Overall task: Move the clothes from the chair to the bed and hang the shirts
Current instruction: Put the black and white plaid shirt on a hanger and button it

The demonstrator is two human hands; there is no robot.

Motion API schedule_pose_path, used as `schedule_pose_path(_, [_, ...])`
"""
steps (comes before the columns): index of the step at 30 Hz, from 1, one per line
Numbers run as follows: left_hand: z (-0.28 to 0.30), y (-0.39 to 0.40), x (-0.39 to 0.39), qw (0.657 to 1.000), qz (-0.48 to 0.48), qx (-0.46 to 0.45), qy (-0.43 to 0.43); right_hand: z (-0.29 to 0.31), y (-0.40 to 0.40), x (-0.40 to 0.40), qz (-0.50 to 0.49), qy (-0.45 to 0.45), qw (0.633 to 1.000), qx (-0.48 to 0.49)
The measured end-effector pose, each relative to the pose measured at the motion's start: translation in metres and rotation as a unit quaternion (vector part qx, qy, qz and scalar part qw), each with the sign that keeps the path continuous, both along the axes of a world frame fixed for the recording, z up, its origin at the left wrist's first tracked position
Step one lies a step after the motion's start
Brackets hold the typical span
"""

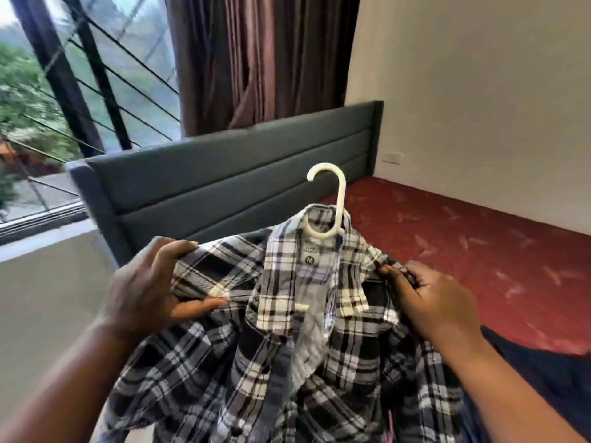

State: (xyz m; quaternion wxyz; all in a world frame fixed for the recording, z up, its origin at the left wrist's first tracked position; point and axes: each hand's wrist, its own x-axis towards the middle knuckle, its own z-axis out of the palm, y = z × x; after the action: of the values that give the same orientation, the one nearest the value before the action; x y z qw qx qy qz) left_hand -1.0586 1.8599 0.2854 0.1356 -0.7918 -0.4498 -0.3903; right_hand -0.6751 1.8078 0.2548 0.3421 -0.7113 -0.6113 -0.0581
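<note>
Plaid shirt (pixel 287 330), black/white/grey check, sits centre frame on a white plastic hanger (pixel 329 203), held up in the air in front of the person, over the near edge of the bed (pixel 479 244). Long axis runs collar-to-hem, roughly vertical in frame: collar up and away from the camera, hem down toward the bottom edge and out of view. Hanger hook points up, open side facing left; its neck comes out through the collar opening. Inside of the collar faces the camera, size label "M" (pixel 309 259) readable, front placket open and hanging loose down the middle. Shoulder line runs left-right, about level. Left hand (pixel 150 289) grips the shirt's left-side shoulder, fingers curled over the top of the fabric, thumb pinching from below. Right hand (pixel 428 302) holds the right-side shoulder, fingers bunched around cloth; whether it also has the hanger arm inside the cloth, cannot tell. A short pale bar shows below the collar, likely part of the hanger. Behind: dark red patterned bed cover, grey padded headboard (pixel 240 177), brown curtain (pixel 256 59), window with black bars (pixel 80 91) at left, pale wall (pixel 479 75) at right. Dark garment (pixel 550 378) lies on the bed at lower right, partly behind the right forearm.
</note>
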Motion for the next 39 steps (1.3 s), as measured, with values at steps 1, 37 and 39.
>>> schedule_pose_path(1, [-0.007, 0.01, 0.008, 1.0, 0.0, 0.004, 0.024, -0.007, 0.01, 0.008, -0.004, 0.009, 1.0, -0.002])
schedule_pose_path(37, [-0.36, 0.498, 0.324, 0.856, 0.023, -0.491, 0.162, -0.325, 0.407, 0.237, -0.227, -0.006, 0.897, -0.38])
schedule_pose_path(39, [-0.392, 0.459, 0.311, 0.836, -0.005, -0.534, 0.129, -0.364, 0.368, 0.196, -0.172, 0.019, 0.909, -0.38])
